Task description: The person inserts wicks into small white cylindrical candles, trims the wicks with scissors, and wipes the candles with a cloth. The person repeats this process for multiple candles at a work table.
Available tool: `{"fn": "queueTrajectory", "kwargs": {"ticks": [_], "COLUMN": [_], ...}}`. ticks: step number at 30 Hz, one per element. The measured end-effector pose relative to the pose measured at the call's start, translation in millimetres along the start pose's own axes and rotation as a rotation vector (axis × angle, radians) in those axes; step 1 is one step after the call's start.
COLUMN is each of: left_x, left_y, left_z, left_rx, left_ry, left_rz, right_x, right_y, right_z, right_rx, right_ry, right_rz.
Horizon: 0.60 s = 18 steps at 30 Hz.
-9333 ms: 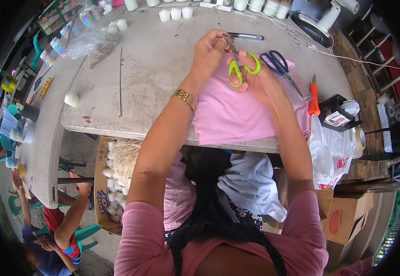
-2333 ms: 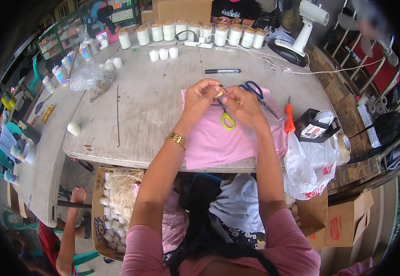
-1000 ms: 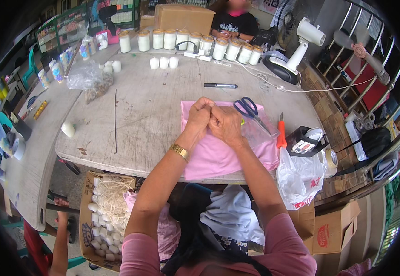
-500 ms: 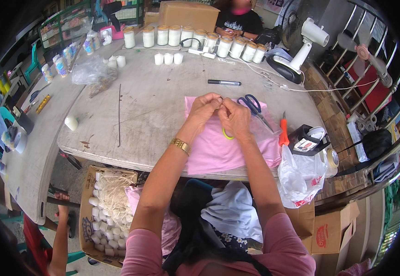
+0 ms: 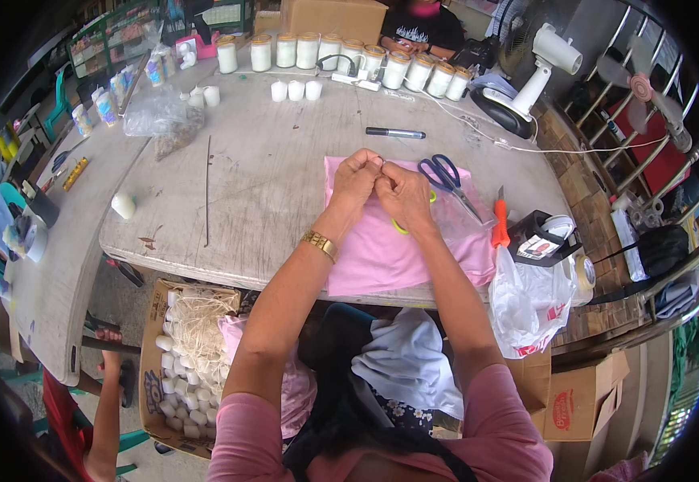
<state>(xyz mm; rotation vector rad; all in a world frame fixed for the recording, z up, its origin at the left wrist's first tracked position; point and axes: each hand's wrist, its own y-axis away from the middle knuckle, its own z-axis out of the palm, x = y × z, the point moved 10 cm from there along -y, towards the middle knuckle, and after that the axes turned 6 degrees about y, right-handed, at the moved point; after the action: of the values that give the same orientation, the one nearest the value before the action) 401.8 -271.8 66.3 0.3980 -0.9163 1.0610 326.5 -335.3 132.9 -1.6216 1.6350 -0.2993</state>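
Tiny item (image 5: 382, 162), mostly hidden, pinched between the fingertips of left hand (image 5: 355, 183) and right hand (image 5: 404, 199), both grips drawn closed, knuckles nearly together! Lime plastic scissor loops (image 5: 399, 227) peek from beneath the right hand, above soft, creased pink cloth (image 5: 365, 261); to the right, blue-handled steel scissors (image 5: 451, 185); farther, a cylindrical marker (image 5: 395, 132) on the scuffed bench (image 5: 269, 185).

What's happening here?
A person's left hand and right hand meet at the fingertips above a pink cloth; whatever they may hold is too hidden to name. Green scissors are partly hidden behind the right hand. Blue scissors lie open to its right, and a marker lies on the table beyond the cloth.
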Motion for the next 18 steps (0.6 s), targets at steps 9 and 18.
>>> {"fn": "queueTrajectory", "kwargs": {"ticks": [9,18], "left_x": [-20,-20], "left_y": [-6,-15], "left_z": [-10,-24], "left_rx": [0.084,0.152], "left_ry": [0.212,0.358], "left_rz": [-0.118,-0.107], "right_x": [-35,-53], "right_y": [6,14], "right_z": [-4,-1], "right_rx": [0.164,0.119], "right_ry": [0.169,0.152], "right_rz": [-0.339,-0.435]}}
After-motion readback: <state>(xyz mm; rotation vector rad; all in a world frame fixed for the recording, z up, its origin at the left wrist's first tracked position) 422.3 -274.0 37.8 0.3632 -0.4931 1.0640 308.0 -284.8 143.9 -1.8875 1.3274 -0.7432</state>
